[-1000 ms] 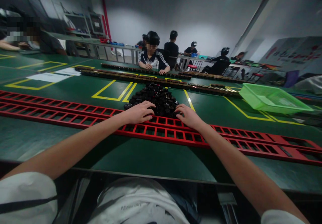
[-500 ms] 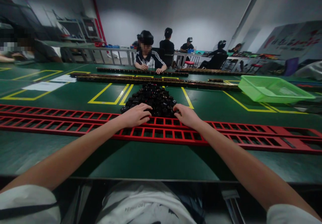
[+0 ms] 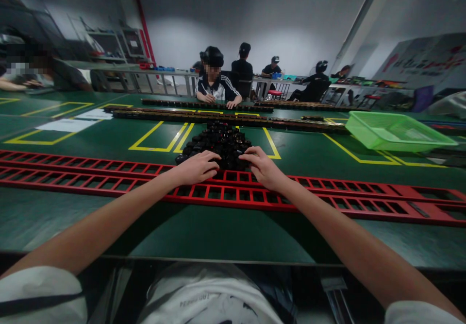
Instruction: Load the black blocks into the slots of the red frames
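Note:
A heap of small black parts [image 3: 225,142] lies on the green table, too dark to tell their exact kind. At its near left edge rests my left hand [image 3: 198,167], fingers stretched forward and thumb apart; I see nothing held in it. My right hand [image 3: 265,169] reaches over the near right side of the heap, its fingers extended and apart from the thumb, with the fingertips at the black parts. Both hands are above a pair of red ladder-like frames [image 3: 233,195] that run across the table just in front of the heap.
A green plastic basket [image 3: 396,142] stands to the right. Long dark strips [image 3: 284,120] lie behind the heap. White papers [image 3: 65,125] and yellow tape outlines mark the green table [image 3: 218,236]. Across it sits a co-worker [image 3: 218,86], hands on the tabletop; other people are farther back.
My right hand has moved left onto the heap, and its fingers have straightened. My left hand stays almost where it was.

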Demonstrator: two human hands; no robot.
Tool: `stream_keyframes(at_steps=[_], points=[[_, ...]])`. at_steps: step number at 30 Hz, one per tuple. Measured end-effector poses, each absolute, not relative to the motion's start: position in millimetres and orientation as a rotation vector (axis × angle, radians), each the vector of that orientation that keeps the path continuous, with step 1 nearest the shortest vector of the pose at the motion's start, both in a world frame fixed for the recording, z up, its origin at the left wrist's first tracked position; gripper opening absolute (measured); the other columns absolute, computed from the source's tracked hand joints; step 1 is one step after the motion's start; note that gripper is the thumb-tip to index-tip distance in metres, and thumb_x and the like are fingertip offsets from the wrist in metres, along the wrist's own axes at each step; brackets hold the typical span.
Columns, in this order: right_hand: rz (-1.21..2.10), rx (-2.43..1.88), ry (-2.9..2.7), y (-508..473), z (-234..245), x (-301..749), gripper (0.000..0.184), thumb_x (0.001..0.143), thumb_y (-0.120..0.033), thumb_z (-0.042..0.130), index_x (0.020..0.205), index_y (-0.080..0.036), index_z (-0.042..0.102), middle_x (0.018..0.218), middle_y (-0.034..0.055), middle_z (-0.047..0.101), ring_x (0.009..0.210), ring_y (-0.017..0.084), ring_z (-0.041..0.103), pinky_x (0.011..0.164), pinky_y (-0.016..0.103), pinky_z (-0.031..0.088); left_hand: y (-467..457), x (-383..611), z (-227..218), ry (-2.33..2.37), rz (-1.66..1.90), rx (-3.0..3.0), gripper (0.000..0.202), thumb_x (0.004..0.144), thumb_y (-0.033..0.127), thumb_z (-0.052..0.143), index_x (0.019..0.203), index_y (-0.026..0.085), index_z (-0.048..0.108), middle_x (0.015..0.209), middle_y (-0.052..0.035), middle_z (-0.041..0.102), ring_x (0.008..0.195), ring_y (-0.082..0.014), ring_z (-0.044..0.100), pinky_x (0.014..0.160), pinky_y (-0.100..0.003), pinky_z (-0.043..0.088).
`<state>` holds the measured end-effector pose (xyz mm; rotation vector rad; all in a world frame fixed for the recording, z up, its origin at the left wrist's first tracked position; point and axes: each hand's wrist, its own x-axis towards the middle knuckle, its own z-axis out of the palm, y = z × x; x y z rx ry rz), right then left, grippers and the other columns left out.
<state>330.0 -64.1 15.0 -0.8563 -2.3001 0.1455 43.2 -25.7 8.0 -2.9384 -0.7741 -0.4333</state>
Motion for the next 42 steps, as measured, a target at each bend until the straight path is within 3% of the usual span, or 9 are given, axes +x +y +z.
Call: stream_keyframes(at_steps=[5,18,24,27,34,42], points=[[0.146,-0.894,-2.292,-64,15,331,0.05,0.082,-0.01,0.056,0.13,-0.023,0.054,0.128,0.0121,0.045,0.123,0.026,0.049,0.106,0.046,0.045,-25,43,7,-0.772,-0.45,-2.937,0.029,0.098,0.031,0.046,0.108,0.017,0.07,0.134,-0.0123,0.054,0.121,-0.0265,0.05,0.108,-0.046,0.04],[0.196,-0.908,-2.411,-66,16,332,0.038,0.094,-0.022,0.053,0.132,-0.024,0.054,0.128,0.0117,0.058,0.118,0.026,0.057,0.1,0.047,0.048,-24,43,5,-0.802,-0.422,-2.925,0.031,0.099,0.033,0.044,0.11,0.018,0.068,0.136,-0.0117,0.052,0.122,-0.0268,0.049,0.107,-0.046,0.04],[0.157,-0.812,-2.419,-61,10,332,0.053,0.082,-0.002,0.049,0.131,-0.021,0.054,0.141,0.0138,0.045,0.135,0.025,0.044,0.111,0.046,0.04,-25,44,7,-0.801,-0.412,-2.926,0.03,0.099,0.033,0.045,0.107,0.017,0.069,0.135,-0.0119,0.053,0.121,-0.0267,0.05,0.106,-0.045,0.04],[0.141,-0.797,-2.406,-60,10,333,0.063,0.075,0.005,0.044,0.131,-0.02,0.052,0.139,0.0136,0.047,0.135,0.023,0.044,0.113,0.045,0.038,-26,45,8,-0.805,-0.406,-2.918,0.03,0.098,0.031,0.045,0.107,0.016,0.068,0.135,-0.0124,0.053,0.122,-0.027,0.049,0.106,-0.045,0.041],[0.001,-0.93,-2.4,-74,18,318,0.048,0.083,-0.014,0.063,0.129,-0.018,0.052,0.135,0.0145,0.053,0.122,0.029,0.055,0.098,0.045,0.05,-24,44,5,-0.797,-0.405,-2.888,0.025,0.097,0.027,0.047,0.105,0.019,0.069,0.136,-0.01,0.053,0.121,-0.0263,0.05,0.106,-0.044,0.042],[-0.02,-1.124,-2.374,-85,8,296,0.039,0.084,-0.026,0.071,0.119,-0.02,0.055,0.115,0.0082,0.066,0.102,0.024,0.063,0.082,0.036,0.052,-24,44,4,-0.807,-0.393,-2.881,0.029,0.099,0.031,0.044,0.107,0.018,0.069,0.136,-0.0102,0.052,0.12,-0.0269,0.051,0.105,-0.045,0.042]])
